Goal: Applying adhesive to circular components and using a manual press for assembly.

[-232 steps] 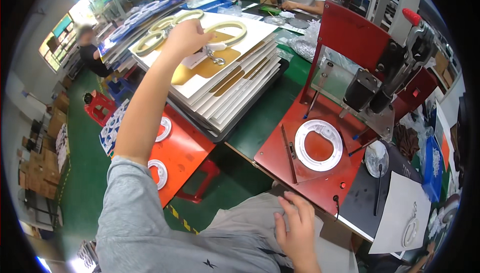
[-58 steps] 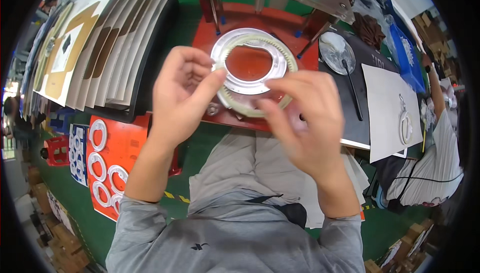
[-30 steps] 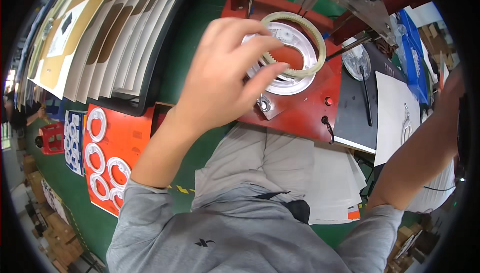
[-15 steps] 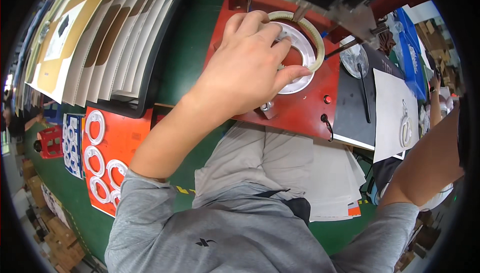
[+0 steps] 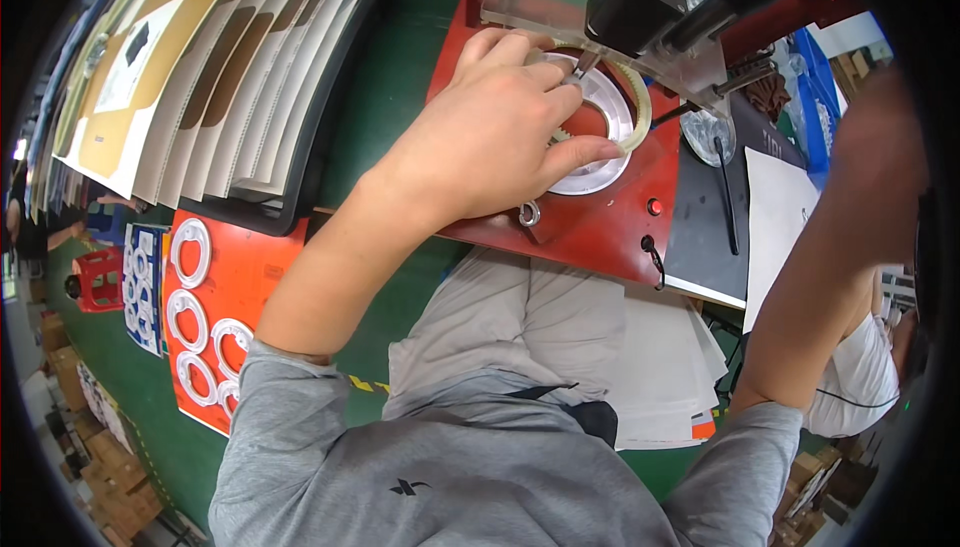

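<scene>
A person's left hand (image 5: 515,112) is reaching over a red work base (image 5: 600,237), and its palm is facing down. The fingers are arching and spreading, with the thumb standing apart from them and its tip meeting a toothed cream ring (image 5: 641,112); how hard the hidden fingertips are pressing, I cannot tell. The cream ring is lying off-centre to the right over a white ring (image 5: 595,177) on the base, both partly covered by the hand. The right hand (image 5: 880,132) is blurring at the far right edge, so its fingers cannot be made out. Just beside the left fingers, a metal tip (image 5: 590,60) is pointing down from below a black block (image 5: 635,2) and a clear plate (image 5: 540,2). Good handling here, I judge, means steadying the cream ring lightly and level, fingertips clear of that tip. Counting: one cream ring and one white ring are sitting at the base; one metal eyelet (image 5: 529,214) and one red button (image 5: 654,208) are showing nearby; five more white rings (image 5: 173,319) are lying visible on one orange board (image 5: 270,277), the forearm possibly hiding others.
</scene>
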Demonstrator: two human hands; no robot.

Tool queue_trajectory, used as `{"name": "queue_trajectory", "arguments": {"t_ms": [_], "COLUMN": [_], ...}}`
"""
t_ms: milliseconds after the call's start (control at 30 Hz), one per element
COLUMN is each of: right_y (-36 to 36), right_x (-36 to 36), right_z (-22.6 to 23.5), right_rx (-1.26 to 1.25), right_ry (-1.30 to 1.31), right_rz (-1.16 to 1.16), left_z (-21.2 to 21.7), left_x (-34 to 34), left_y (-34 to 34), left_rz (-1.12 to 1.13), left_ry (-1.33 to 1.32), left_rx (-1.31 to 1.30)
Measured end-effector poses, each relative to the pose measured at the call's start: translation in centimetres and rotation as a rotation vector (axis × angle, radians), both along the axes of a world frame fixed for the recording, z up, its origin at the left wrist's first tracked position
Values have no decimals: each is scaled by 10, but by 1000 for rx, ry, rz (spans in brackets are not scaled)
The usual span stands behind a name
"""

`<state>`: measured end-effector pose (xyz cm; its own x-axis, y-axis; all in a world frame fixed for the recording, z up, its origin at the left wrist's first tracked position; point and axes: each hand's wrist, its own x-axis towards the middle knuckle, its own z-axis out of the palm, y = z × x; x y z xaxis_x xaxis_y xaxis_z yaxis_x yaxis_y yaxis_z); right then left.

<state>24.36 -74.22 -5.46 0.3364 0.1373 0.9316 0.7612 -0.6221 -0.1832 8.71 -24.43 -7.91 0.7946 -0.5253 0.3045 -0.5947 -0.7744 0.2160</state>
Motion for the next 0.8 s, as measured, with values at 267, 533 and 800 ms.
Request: {"name": "queue_trajectory", "arguments": {"t_ms": [267,533,800], "right_y": [266,237,238], "right_x": [-206,-257,-264], "right_z": [25,-50,-37], "right_rx": [196,-708,-886], "right_ry": [96,844,823], "right_rz": [70,-299,-316], "left_z": [-25,-94,-102], "left_x": [-45,-76,-75], "left_y": [48,71,68], "left_rz": [-9,332,339], "left_ry": [-187,145,176], "left_rx": [-454,-964,-946]}}
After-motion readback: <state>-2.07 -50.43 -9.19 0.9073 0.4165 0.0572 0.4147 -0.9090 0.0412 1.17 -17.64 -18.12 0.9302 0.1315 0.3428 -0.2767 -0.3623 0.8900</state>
